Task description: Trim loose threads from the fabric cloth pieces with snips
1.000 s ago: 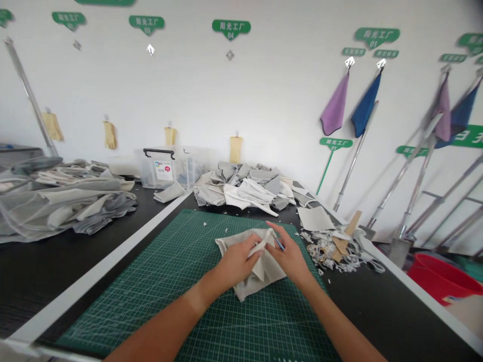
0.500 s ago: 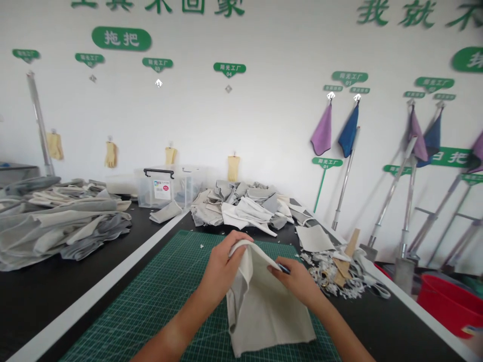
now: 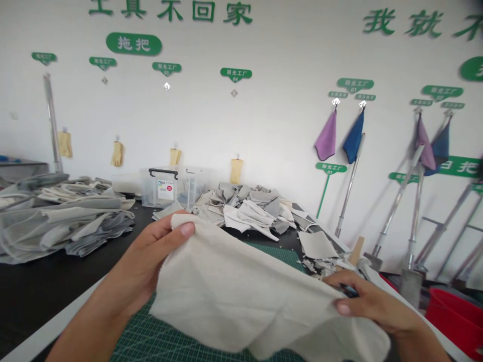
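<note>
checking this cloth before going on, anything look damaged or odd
The off-white cloth held by the left hand and right hand has frayed, fuzzy edges. Shredded pale scraps also lie loose beside the green cutting mat, looking messy.

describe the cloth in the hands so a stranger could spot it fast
Above the green cutting mat, find the left hand and right hand. Between them stretches an off-white cloth with frayed edges, the only piece lifted up, while grey and white scraps lie heaped behind.
</note>
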`<state>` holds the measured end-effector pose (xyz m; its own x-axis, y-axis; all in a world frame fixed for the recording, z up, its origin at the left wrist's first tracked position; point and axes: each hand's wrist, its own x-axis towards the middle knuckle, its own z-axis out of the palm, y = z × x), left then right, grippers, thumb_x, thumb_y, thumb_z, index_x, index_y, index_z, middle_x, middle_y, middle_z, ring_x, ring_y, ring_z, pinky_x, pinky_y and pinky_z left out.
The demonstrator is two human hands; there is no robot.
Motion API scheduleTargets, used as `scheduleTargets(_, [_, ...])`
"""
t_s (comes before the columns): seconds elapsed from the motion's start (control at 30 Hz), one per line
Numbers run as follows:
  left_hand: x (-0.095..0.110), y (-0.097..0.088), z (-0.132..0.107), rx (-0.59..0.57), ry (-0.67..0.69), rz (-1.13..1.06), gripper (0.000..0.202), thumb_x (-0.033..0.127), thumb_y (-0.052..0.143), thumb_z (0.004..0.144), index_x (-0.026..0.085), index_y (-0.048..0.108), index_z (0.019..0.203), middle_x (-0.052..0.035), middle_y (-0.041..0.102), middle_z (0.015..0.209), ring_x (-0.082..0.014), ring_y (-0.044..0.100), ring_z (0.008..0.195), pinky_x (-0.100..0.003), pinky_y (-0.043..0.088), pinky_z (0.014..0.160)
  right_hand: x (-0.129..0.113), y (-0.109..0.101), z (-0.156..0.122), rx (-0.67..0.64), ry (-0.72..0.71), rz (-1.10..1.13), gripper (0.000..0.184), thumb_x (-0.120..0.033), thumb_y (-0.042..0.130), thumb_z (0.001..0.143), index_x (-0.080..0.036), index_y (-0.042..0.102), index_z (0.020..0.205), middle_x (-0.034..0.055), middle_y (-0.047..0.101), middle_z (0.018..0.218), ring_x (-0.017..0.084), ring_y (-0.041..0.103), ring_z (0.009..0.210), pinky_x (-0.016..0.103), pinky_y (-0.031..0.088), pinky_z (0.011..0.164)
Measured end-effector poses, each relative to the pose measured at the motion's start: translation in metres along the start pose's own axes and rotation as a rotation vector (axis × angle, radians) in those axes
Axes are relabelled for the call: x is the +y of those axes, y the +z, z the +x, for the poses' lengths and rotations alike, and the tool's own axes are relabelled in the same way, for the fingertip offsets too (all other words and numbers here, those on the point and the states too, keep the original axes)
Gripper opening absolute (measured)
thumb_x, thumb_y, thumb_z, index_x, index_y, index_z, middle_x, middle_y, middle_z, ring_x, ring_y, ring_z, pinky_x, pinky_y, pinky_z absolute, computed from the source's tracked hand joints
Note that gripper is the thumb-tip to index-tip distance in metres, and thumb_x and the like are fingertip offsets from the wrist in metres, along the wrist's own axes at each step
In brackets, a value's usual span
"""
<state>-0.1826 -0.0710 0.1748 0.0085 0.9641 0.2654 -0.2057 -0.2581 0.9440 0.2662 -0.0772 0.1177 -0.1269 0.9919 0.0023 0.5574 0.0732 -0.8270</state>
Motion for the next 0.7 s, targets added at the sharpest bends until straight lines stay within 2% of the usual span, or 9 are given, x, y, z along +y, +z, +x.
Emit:
scheduleTargets(0.1, [-0.008,-0.008,0.010,-0.056,-0.023,0.023,0.045,0.045,0.074,0.079,0.020,0.068,0.116,-0.0060,0.072,0.089,-0.0204,0.065,0.073,-0.027,0.049,0.062,0.006,-0.010,-0.007,-0.013,0.023,-0.015,0.059,-0.060,0.085,0.053,-0.023,0.080,0.098,0.0163,0.070,0.114,0.038,0.062,0.109,0.042,0.048,0.097])
scheduleTargets(0.17, [-0.029,-0.011,0.025,-0.143,-0.065,0.057,0.047,0.046,0.073,0.079,0.017,0.068,0.116,-0.0074,0.072,0.094,-0.0221,0.066,0.080,-0.028,0.050,0.067,0.014,-0.004,-0.003,-0.026,0.081,-0.039,0.060,-0.061,0.082,0.058,-0.025,0.078,0.106,0.0138,0.069,0.120,0.036,0.062,0.113,0.040,0.048,0.099])
scheduleTargets(0.23, [-0.063,-0.014,0.044,-0.226,-0.129,0.110,0.047,0.049,0.071,0.079,0.016,0.069,0.113,-0.0077,0.072,0.094,-0.0225,0.066,0.082,-0.028,0.048,0.069,0.028,0.008,0.007,-0.035,0.132,-0.084,0.059,-0.062,0.078,0.066,-0.028,0.075,0.115,0.0103,0.067,0.126,0.034,0.060,0.118,0.038,0.047,0.101])
scheduleTargets(0.3, [-0.103,-0.020,0.064,-0.254,-0.179,0.215,0.047,0.049,0.072,0.076,0.014,0.071,0.107,-0.0065,0.071,0.090,-0.0207,0.064,0.078,-0.026,0.044,0.066,0.050,0.020,0.022,-0.037,0.135,-0.146,0.055,-0.061,0.075,0.071,-0.029,0.075,0.115,0.0085,0.067,0.126,0.033,0.059,0.119,0.036,0.045,0.102])
scheduleTargets(0.4, [-0.157,-0.028,0.088,-0.259,-0.257,0.355,0.045,0.049,0.071,0.073,0.015,0.071,0.101,-0.0042,0.068,0.083,-0.0196,0.060,0.075,-0.025,0.041,0.063,0.084,0.031,0.047,-0.040,0.064,-0.240,0.040,-0.061,0.071,0.074,-0.025,0.079,0.091,0.0091,0.073,0.102,0.031,0.065,0.101,0.036,0.049,0.090])
scheduleTargets(0.47, [-0.183,-0.028,0.098,-0.242,-0.308,0.407,0.044,0.051,0.070,0.071,0.014,0.070,0.095,-0.0040,0.066,0.082,-0.0203,0.060,0.076,-0.026,0.041,0.063,0.095,0.034,0.061,-0.043,0.034,-0.244,0.037,-0.059,0.067,0.076,-0.024,0.075,0.075,0.0077,0.072,0.082,0.028,0.065,0.082,0.034,0.050,0.076])
scheduleTargets(0.57, [-0.205,-0.022,0.108,-0.171,-0.291,0.434,0.044,0.056,0.066,0.073,0.014,0.066,0.084,-0.0023,0.062,0.075,-0.0192,0.057,0.072,-0.027,0.040,0.062,0.080,0.045,0.078,-0.048,-0.009,-0.201,0.036,-0.057,0.064,0.080,-0.023,0.071,0.073,0.0052,0.068,0.075,0.023,0.060,0.073,0.031,0.046,0.069])
scheduleTargets(0.63, [-0.216,-0.014,0.113,-0.129,-0.184,0.398,0.042,0.056,0.064,0.075,0.014,0.063,0.079,-0.0015,0.060,0.073,-0.0179,0.055,0.070,-0.027,0.039,0.063,0.054,0.062,0.089,-0.059,-0.091,-0.211,0.036,-0.056,0.062,0.083,-0.022,0.070,0.076,0.0040,0.067,0.079,0.022,0.059,0.077,0.029,0.044,0.070])
scheduleTargets(0.7, [-0.228,-0.006,0.116,-0.109,-0.065,0.346,0.039,0.053,0.062,0.077,0.015,0.064,0.081,-0.0020,0.062,0.077,-0.0181,0.056,0.074,-0.027,0.041,0.067,0.026,0.087,0.103,-0.057,-0.184,-0.214,0.035,-0.054,0.059,0.087,-0.020,0.068,0.080,0.0024,0.065,0.079,0.021,0.058,0.077,0.028,0.041,0.068])
